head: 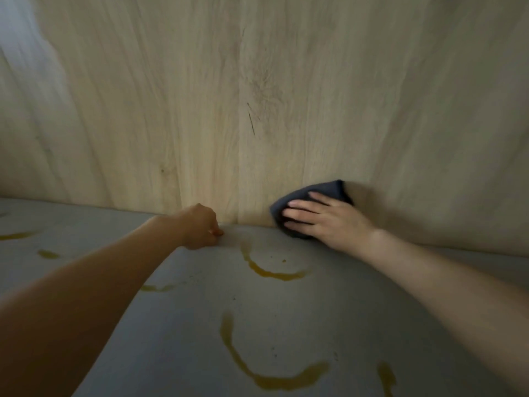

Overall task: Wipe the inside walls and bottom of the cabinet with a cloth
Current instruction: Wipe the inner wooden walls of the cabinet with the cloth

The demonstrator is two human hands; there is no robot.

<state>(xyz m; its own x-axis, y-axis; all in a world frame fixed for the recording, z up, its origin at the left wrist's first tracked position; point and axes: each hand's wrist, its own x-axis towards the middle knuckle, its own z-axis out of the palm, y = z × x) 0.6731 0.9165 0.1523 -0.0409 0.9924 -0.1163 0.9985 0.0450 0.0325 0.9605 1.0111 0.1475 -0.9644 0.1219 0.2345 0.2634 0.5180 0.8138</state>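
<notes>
Dark soft cloth [309, 202] flattened on woodgrain wall [257, 96] by right hand [323, 222], fingers straight; left hand [200, 229] clenched, holding nothing

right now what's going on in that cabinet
A person is wiping inside a cabinet. The right hand presses a dark cloth flat against the wooden back wall, low down where it meets the grey bottom. The left hand, fingers curled, rests on the bottom near the same edge. Yellow-brown stains are on the bottom, not yet wiped.
</notes>
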